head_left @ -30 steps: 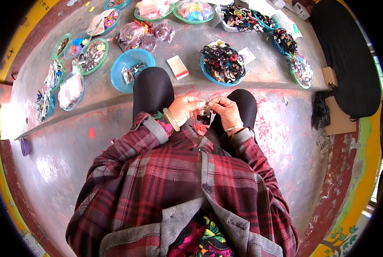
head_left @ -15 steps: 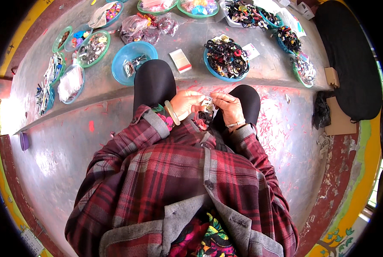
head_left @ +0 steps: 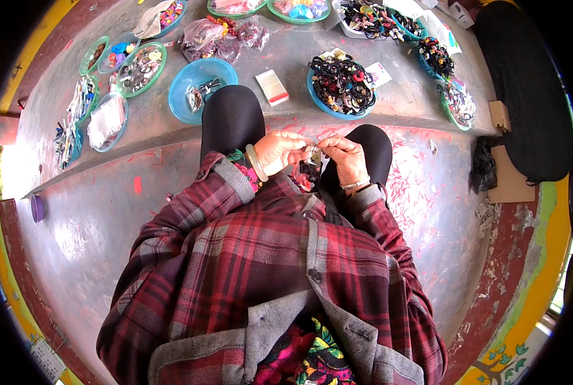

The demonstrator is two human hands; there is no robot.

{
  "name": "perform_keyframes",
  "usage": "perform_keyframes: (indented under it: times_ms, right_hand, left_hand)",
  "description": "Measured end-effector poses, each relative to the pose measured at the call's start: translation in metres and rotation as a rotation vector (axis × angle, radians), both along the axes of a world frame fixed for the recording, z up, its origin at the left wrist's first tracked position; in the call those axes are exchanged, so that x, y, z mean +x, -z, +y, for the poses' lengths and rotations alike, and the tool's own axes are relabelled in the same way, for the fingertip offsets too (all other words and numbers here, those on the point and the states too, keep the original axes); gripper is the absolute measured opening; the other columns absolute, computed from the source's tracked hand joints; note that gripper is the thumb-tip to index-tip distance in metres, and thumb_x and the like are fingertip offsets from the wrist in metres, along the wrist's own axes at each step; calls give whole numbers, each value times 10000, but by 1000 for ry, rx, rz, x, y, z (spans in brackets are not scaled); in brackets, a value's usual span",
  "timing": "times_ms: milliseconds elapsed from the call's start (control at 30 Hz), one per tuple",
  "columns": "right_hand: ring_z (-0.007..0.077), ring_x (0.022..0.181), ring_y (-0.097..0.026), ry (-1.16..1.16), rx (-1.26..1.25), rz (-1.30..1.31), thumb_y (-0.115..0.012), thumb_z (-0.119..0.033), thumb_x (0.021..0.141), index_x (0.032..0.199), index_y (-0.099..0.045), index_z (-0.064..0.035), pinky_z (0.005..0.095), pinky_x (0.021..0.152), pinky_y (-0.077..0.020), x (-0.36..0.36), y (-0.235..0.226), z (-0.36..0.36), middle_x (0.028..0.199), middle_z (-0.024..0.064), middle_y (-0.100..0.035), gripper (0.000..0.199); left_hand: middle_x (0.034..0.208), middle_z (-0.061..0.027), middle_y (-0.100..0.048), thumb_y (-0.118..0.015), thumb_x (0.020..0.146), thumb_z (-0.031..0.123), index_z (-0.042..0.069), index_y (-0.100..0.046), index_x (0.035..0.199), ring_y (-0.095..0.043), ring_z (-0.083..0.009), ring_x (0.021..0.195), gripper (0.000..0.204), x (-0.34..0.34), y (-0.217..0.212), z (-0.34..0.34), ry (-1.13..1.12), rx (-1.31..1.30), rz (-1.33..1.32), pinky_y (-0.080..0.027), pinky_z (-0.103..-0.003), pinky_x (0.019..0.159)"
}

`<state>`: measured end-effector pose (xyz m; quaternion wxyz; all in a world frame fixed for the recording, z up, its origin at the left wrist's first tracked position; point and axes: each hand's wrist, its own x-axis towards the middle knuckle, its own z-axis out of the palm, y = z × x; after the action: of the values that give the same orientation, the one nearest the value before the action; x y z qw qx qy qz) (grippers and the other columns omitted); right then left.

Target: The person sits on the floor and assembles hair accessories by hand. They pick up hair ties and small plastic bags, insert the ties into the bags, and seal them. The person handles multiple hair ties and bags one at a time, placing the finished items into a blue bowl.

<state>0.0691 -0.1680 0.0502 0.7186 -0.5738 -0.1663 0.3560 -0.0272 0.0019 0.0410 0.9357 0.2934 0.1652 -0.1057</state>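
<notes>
Left hand and right hand pinched a small metallic piece together; blue bowl lay at eleven o'clock.

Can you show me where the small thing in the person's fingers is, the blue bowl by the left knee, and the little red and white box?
small item [head_left: 314, 154], head view, on its middle between both hands.
blue bowl [head_left: 182, 78], head view, on its left rim.
red and white box [head_left: 272, 86], head view, on its top face.
</notes>
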Motion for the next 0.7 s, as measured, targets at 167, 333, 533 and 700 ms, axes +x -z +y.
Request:
perform_keyframes:
  times_ms: [167, 333, 533, 700]
  right_hand:
    - [109, 760, -535, 5, -18, -97, -530, 76, 752, 779, -648, -2, 225, 709, -417, 1, 5, 0, 791, 32, -604, 144]
    - [112, 756, -526, -4, -30, -180, -520, 98, 725, 778, -651, -6, 231, 696, -412, -1, 2, 2, 790, 30, -592, 176]
    - [111, 758, -524, -23, -32, -211, -510, 89, 732, 783, -651, -6, 226, 689, -409, -1, 3, 2, 793, 29, -593, 177]
    - [102, 790, -532, 41, -25, -20, -511, -28, 803, 921, -623, -17, 229, 690, -412, 5, 5, 0, 860, 30, -603, 162]
  left_hand:
    - [987, -136, -588, -528, 828, 81, -80, -541, 1020, -587, -193, 880, 250, 1, 8, 5, 17, -111, -116, -473, -280, 819]
    - [973, -134, -588, -544, 834, 99, -76, -550, 992, -585, -178, 875, 235, 4, 4, -1, -23, 25, -43, -478, -264, 803]
    - [958, -123, -590, -543, 841, 93, -71, -554, 983, -584, -160, 854, 218, 2, 12, -3, -6, 145, -7, -486, -244, 774]
    - [902, -94, -609, -550, 842, 125, -58, -572, 974, -587, -126, 783, 226, 2, 7, -3, -38, 272, 43, -472, -202, 694]
